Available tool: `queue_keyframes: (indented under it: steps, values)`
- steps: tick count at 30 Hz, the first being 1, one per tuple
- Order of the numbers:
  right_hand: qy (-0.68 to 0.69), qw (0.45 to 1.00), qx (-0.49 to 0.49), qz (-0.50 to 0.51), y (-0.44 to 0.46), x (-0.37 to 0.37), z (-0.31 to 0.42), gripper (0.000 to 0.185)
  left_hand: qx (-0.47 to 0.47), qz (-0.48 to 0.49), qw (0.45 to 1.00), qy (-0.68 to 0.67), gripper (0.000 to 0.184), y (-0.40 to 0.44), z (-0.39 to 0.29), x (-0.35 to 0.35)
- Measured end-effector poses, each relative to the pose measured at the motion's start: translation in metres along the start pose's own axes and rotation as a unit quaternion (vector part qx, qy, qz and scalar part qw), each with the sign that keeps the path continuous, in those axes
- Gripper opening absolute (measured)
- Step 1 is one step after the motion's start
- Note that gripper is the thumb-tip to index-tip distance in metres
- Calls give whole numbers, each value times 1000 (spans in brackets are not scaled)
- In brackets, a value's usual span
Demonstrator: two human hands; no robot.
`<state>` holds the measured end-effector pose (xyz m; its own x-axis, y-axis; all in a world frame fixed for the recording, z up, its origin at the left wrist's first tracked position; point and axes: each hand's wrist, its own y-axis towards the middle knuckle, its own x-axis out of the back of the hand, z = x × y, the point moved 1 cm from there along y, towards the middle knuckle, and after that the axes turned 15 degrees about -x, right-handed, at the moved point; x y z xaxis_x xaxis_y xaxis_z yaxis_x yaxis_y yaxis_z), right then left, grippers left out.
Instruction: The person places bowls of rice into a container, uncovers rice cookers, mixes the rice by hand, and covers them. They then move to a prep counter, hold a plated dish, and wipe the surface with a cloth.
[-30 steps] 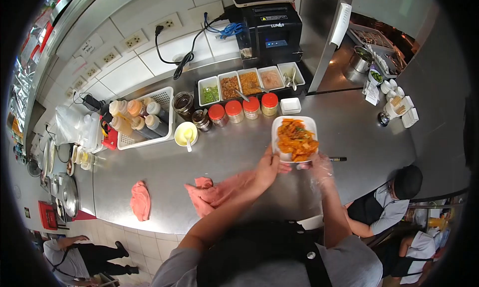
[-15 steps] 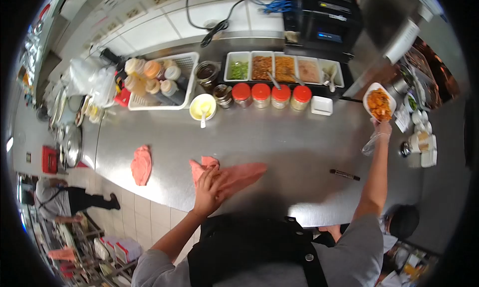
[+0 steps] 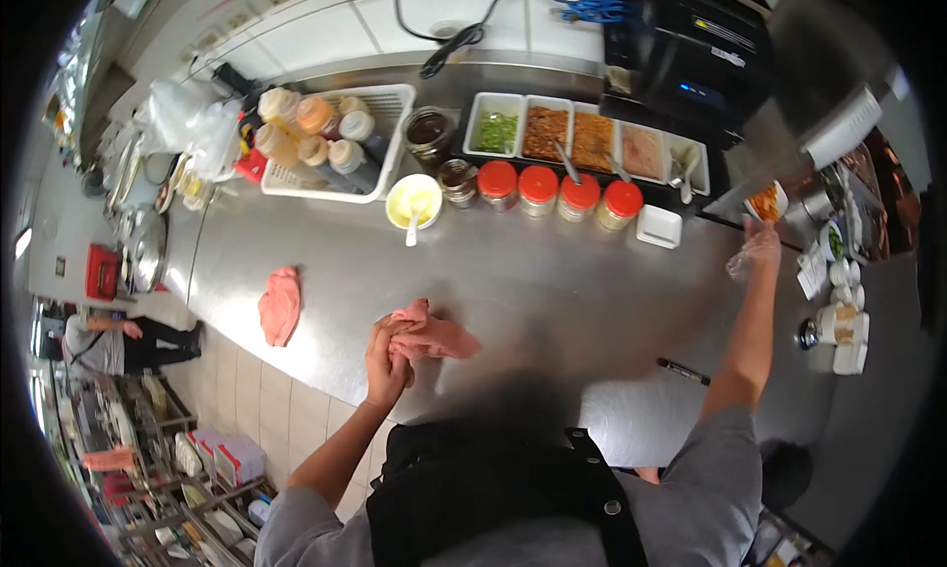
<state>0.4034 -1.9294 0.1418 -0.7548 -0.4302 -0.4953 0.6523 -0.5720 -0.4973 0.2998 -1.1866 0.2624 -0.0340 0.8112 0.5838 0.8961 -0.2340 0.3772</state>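
Note:
My left hand (image 3: 387,362) is closed round a crumpled pink cloth (image 3: 434,336) just over the steel counter (image 3: 552,281). A second pink cloth (image 3: 280,307) lies flat to its left. At the far right my right hand (image 3: 760,244), in a loose clear plastic glove, holds the near end of a white dish (image 3: 782,200) with orange food (image 3: 765,202) in it. A steel panel hides part of that dish. A black marker (image 3: 683,372) rests on the counter, left of my right forearm.
Along the back stand a white basket (image 3: 393,115) of squeeze bottles, a bowl (image 3: 414,190) with yellow contents and a spoon, red-lidded jars (image 3: 539,184), topping trays (image 3: 495,123) and a black machine (image 3: 691,59). A person (image 3: 99,345) stands across the floor at left.
My right hand has pushed the dish away, partly behind the steel panel. The cloth under my left hand is gathered up and shifted slightly left. The view has turned slightly.

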Motion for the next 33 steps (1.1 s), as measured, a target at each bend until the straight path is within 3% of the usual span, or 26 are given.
queue_keyframes:
  steps: [2,4,5,6,8,10,11,13,15,16,18,20,22,24,26,27,29,30,32,33]
  values:
    - [-63,987,-35,142,-76,-19,-7,29,-9,9,999,-40,40,8,-13,-11]
    - [-137,979,-83,123,-174,-65,-42,33,-4,-36,993,-112,39,16,-43,-27]
    - [-208,973,-28,92,-288,-124,-54,37,-27,-18,994,-105,40,21,-57,-36]
    - [-333,928,-24,165,-306,-116,-80,45,-43,-1,993,-106,39,24,-66,-46]
    - [-268,906,-69,320,-365,-109,-145,61,-92,3,986,-136,37,35,-88,-74]
    - [-204,902,-21,380,-394,-110,-200,64,-156,47,967,-194,52,44,-106,-107]
    - [-182,898,-4,400,-406,-117,-216,65,-131,84,955,-253,59,42,-125,-122]
    - [77,916,-226,322,-428,-132,-216,67,-107,120,936,-312,68,37,-152,-122]
    - [96,921,-249,283,-419,-123,-196,62,-118,312,937,-101,76,34,-168,-107]
    - [76,932,-230,270,-410,-112,-178,60,-117,306,940,-98,76,35,-168,-97]
    - [-7,969,-87,230,-384,-85,-134,56,-206,303,928,-65,74,35,-156,-66]
    - [-105,976,124,147,-341,-56,-93,50,-171,284,941,-62,64,21,-124,-42]
    - [-189,935,298,43,-302,-25,-59,42,-97,233,964,-78,44,0,-93,-20]
    - [-229,941,247,-7,-246,22,-64,35,-47,193,976,-91,35,-20,-77,3]
    - [-268,943,191,-56,-238,19,-77,28,121,148,976,-105,26,-39,-67,28]
    - [-458,839,230,-184,-231,14,-81,25,125,147,976,-102,26,-46,-63,38]
    - [-655,630,289,-301,-218,-5,-93,25,147,70,982,-95,22,-61,-57,56]
    - [-471,790,308,-242,-194,-9,-126,27,149,71,982,-92,22,-68,-56,64]
    - [-411,807,376,-198,-174,-37,-187,30,141,27,986,-81,21,-76,-54,84]
    - [-550,681,430,-220,-186,-66,-221,30,158,15,984,-86,21,-80,-56,94]
